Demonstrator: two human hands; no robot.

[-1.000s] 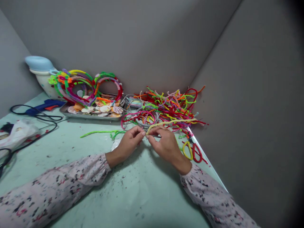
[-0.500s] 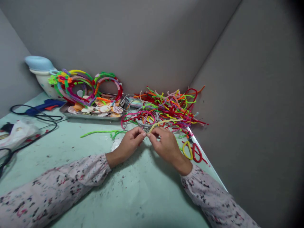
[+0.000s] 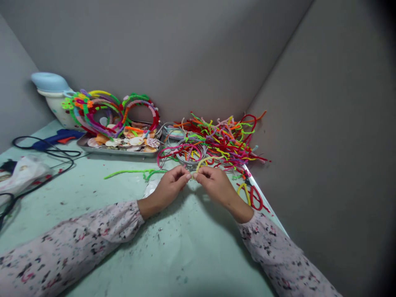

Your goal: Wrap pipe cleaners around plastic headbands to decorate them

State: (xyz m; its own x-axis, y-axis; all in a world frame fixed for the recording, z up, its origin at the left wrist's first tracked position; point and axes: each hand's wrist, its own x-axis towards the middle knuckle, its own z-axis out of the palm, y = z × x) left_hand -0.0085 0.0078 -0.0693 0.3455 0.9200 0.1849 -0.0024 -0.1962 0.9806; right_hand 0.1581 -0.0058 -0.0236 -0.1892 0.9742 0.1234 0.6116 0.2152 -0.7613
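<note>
A pale yellow fuzzy stem (image 3: 210, 159) rises from between my fingertips and bends to the right. My right hand (image 3: 213, 183) pinches it with thumb and forefinger. Close beside it, fingertips nearly touching, my left hand (image 3: 171, 183) is closed in a pinch; what it holds is too small to make out. Behind my left hand lie green fuzzy stems (image 3: 130, 171) on the table. Just beyond both hands is a coil of grey wire (image 3: 202, 153), next to a heap of coloured fuzzy stems (image 3: 229, 136).
A metal tray (image 3: 119, 152) of shells has colourful wrapped hoops (image 3: 102, 101) over it. A white pot with a blue lid (image 3: 51, 82), a blue tool (image 3: 51, 139), a black cable (image 3: 66, 153) and a plastic bag (image 3: 27, 173) are left. Red-and-yellow-handled scissors (image 3: 255, 198) lie right.
The yellow stem's free end has drawn in and reaches less far to the right. My right hand has shifted slightly; my left hand stays in nearly the same place.
</note>
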